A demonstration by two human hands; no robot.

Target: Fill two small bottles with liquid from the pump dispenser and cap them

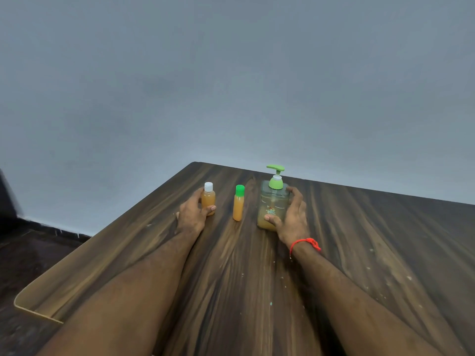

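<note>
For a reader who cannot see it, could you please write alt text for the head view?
Two bare hands reach across a wooden table: the left hand grips a white-capped bottle of orange liquid, and the right hand holds a pump dispenser with a green pump. A green-capped bottle of orange liquid stands upright between them.

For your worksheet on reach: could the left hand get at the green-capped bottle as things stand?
Probably yes: the green-capped bottle stands alone just beside the left hand, bare table between them, though that hand first must release the white-capped bottle.
</note>
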